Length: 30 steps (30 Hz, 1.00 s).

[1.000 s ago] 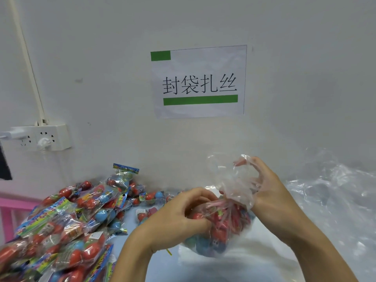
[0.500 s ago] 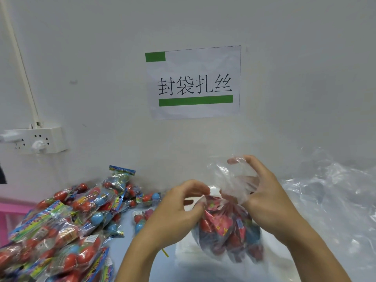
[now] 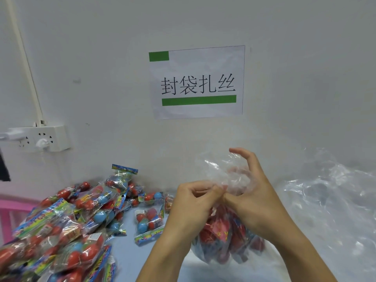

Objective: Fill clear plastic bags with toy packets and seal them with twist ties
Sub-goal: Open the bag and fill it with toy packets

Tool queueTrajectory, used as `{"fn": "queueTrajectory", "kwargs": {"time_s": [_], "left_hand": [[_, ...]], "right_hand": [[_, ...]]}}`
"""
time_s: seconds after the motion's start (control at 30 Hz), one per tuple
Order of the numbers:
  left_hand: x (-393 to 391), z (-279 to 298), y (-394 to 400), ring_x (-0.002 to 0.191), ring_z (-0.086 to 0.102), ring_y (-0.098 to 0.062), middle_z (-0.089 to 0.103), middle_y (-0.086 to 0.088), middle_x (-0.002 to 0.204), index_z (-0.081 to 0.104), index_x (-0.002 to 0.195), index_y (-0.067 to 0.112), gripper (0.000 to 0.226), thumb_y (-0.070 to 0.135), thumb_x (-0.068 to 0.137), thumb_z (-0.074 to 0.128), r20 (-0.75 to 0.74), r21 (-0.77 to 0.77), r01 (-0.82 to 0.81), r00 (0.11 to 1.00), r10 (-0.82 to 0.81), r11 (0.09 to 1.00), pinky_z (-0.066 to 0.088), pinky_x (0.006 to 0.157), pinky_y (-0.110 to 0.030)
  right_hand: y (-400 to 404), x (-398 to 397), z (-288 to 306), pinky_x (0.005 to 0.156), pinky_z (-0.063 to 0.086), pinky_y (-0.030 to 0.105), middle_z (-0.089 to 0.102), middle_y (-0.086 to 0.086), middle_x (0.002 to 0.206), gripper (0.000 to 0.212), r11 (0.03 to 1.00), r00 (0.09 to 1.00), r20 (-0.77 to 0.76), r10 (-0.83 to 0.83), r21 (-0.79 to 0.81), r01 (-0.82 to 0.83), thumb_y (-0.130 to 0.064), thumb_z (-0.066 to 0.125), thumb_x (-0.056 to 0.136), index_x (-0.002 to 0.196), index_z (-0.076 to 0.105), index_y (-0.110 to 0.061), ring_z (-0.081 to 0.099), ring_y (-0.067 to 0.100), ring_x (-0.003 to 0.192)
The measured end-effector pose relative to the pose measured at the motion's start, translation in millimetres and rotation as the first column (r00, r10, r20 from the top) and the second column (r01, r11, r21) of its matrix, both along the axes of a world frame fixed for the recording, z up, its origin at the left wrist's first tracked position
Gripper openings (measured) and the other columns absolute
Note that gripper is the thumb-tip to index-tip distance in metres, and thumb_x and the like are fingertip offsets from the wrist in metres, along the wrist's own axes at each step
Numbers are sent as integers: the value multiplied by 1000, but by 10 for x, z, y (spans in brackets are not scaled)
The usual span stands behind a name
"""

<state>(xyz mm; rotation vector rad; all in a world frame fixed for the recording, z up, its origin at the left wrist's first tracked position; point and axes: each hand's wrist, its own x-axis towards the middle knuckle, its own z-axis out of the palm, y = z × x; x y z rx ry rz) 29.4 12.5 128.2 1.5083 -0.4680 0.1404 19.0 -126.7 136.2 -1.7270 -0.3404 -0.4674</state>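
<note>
A clear plastic bag [image 3: 225,239] filled with red and blue toy packets hangs lifted over the table in front of me. Its gathered neck sits between both hands, and the loose top fans out above them. My left hand [image 3: 191,208] pinches the neck with curled fingers. My right hand [image 3: 252,198] grips the neck from the right, its upper fingers spread against the loose plastic. I cannot make out a twist tie. A heap of loose toy packets [image 3: 61,224] lies on the left.
A pile of empty clear bags [image 3: 329,200] covers the right side of the pale blue table [image 3: 130,259]. One packet [image 3: 149,222] lies apart near my left wrist. A paper sign [image 3: 197,82] and a power strip [image 3: 40,138] hang on the wall. A pink frame [image 3: 12,208] stands far left.
The bag has been lifted and its neck gathered tighter. My left hand moved from the bag's side up to the neck, meeting my right hand.
</note>
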Motion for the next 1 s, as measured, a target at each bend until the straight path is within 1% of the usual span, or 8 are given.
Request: {"fn": "queueTrajectory", "kwargs": {"time_s": [0.1,0.17,0.3,0.37,0.47,0.63,0.8,1.0], "left_hand": [[31,-14,22,68,56,-27,70,-21,72,78,72,10,19,17,89,71,-34,-100,-74,997,71,992,46,64,-40],[45,-1,46,65,57,-28,67,-19,69,75,69,8,20,19,86,75,-56,-144,-134,990,127,980,48,63,-40],[73,9,87,65,58,-31,62,-21,68,74,71,7,19,24,77,81,-109,-229,-205,977,184,952,51,63,-42],[67,11,88,60,60,-28,64,-13,61,75,65,12,18,24,78,80,-106,-235,-214,975,194,948,52,58,-36],[72,2,91,51,59,-19,61,0,52,72,58,18,23,26,77,80,-128,-252,-248,967,222,935,49,50,-28],[116,-33,91,62,65,-19,66,4,62,74,65,18,16,25,76,83,-169,-253,-307,948,271,917,52,59,-32],[65,20,109,47,55,-15,59,-1,52,70,57,17,26,25,80,79,-108,-170,-195,978,179,966,47,47,-24],[43,63,314,98,73,-17,78,-3,99,79,101,17,17,26,88,73,-73,145,78,995,-68,986,57,90,-31]], "right_hand": [[47,0,-3,66,60,27,70,0,101,79,1000,998,-55,-2,-6,1,-9,84,75,127,43,-50,74,17,70],[80,0,-7,68,60,30,70,-6,98,69,999,993,-111,-37,-8,36,-20,89,70,123,50,-40,74,14,72],[114,-6,16,75,60,33,76,-6,84,22,985,987,-124,-102,-151,83,-31,86,74,91,74,-23,73,9,74],[138,-25,20,69,57,22,76,-8,73,8,985,994,-86,-66,-164,51,-26,84,78,78,78,-21,73,5,71],[168,-38,19,60,51,10,75,-11,69,8,986,995,-59,-78,-151,68,-25,86,74,76,79,-21,71,0,67],[215,-22,-8,62,56,16,75,-10,69,5,984,996,-51,-78,-165,68,-22,84,76,76,79,-19,71,2,67],[174,-12,-2,64,58,27,73,-7,67,12,974,992,17,-127,-186,128,-14,78,81,70,78,-18,70,8,65],[96,2,-9,66,60,36,74,-7,71,12,986,995,36,-98,-134,102,-15,79,82,73,80,-21,72,11,67]]}}
